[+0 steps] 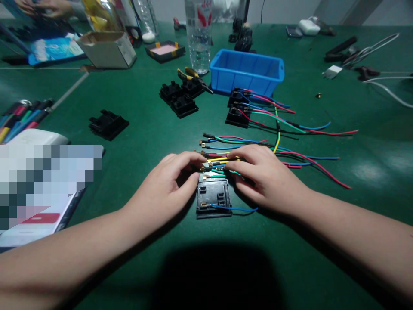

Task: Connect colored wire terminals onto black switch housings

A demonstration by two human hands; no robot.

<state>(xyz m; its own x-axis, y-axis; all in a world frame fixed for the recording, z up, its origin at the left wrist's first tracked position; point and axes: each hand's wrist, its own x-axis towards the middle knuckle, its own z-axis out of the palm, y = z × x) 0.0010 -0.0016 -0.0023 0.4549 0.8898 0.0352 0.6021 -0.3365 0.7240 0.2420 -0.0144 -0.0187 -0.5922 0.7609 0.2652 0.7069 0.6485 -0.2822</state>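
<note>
A bunch of coloured wires (222, 160) with brass terminals lies between my two hands. My left hand (174, 181) curves at the terminal ends, its thumb and fingertips apart. From the other side my right hand (261, 172) has its fingers bent over the wires, closed on some of them; its palm hides their middle stretch. Just below the bunch, a square black plastic housing (213, 196) rests flat, with one blue wire (238, 209) lying across it by its terminal end.
Two wired black housings (238, 116) sit before a blue bin (247, 73). Several bare housings (179, 97) with yellow-handled pliers (189, 74) stand left of it, near a plastic bottle (198, 38). A phone (61, 215) and pens (22, 114) are at left; another person's hands (48, 8) show far left.
</note>
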